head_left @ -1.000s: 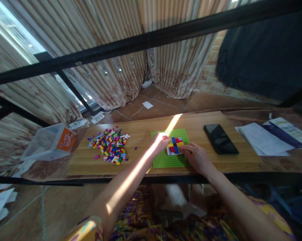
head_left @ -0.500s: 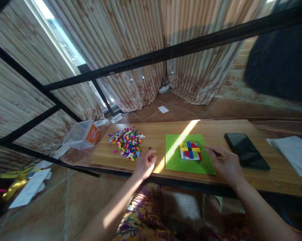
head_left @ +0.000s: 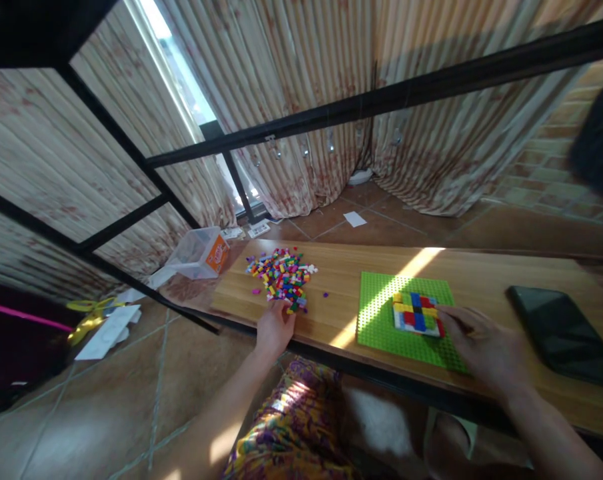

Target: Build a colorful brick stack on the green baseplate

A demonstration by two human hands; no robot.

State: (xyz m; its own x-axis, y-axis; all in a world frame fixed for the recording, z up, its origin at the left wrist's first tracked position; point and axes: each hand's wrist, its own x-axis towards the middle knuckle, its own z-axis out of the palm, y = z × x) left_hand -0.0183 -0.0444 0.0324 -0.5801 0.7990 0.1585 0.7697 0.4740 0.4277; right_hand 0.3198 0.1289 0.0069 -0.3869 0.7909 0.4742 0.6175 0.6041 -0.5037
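Note:
My left hand [head_left: 275, 328] is at the near edge of a pile of small coloured toy bricks [head_left: 281, 270]. Its fingers are curled with the tips among the bricks, and what lies between them is too small to make out. On a green studded baseplate [head_left: 376, 333] sits a low square build of red, blue, yellow and white bricks [head_left: 416, 313]. My right hand [head_left: 486, 343] hovers over the plate's right side, fingers pinched beside the build's right edge. Whatever the pinch holds is hidden. A single purple brick [head_left: 325, 295] lies between pile and plate.
A dark phone [head_left: 564, 333] lies on the wooden table [head_left: 331, 263] to the right. Beyond the left end stands a clear plastic box [head_left: 196, 253] with an orange label. A black metal bar [head_left: 301, 123] crosses in front of the curtains.
My left hand has moved left, from beside the baseplate to the brick pile. My right hand remains beside the build. The whole view has shifted, with the table's things now further right.

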